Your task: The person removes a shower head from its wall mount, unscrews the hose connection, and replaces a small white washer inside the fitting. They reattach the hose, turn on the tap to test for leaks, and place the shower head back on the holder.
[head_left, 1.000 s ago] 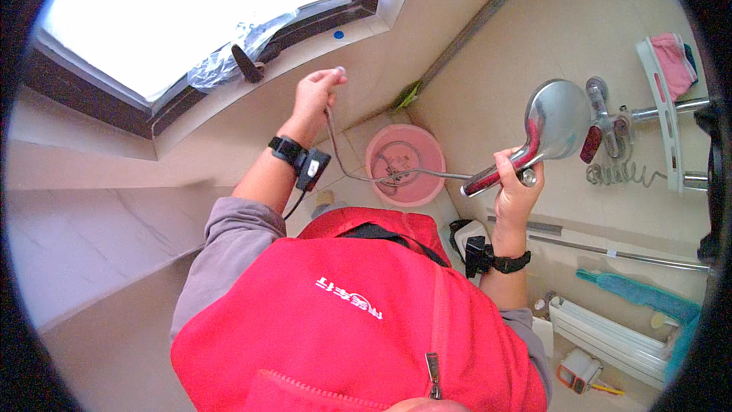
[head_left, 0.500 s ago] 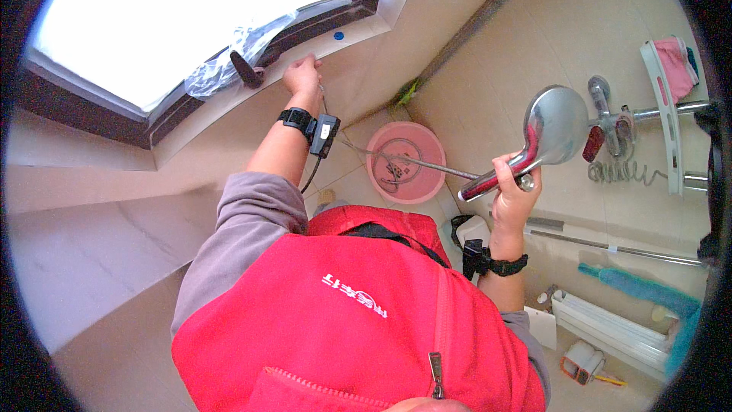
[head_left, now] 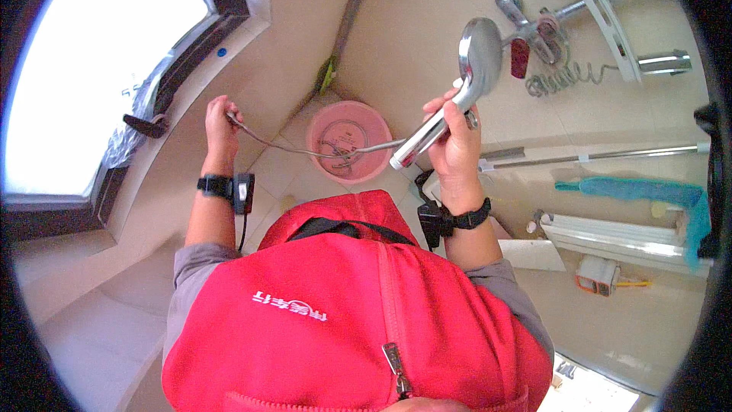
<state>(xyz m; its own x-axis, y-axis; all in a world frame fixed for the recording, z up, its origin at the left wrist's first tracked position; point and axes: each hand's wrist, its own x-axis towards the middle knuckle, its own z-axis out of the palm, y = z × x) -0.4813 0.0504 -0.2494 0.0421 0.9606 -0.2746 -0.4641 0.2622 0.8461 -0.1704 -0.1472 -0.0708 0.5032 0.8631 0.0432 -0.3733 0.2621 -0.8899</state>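
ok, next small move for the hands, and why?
I'd probably tilt the right hand slightly to turn the shower head: the hose disappears behind its handle in this view, so whether the two are joined can't be told. The left hand grips the hose, so it could likely just hold.

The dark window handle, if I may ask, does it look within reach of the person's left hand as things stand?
Probably yes: the left hand appears near the window handle, with nothing visible between them, though it holds the grey hose and may need to let go first.
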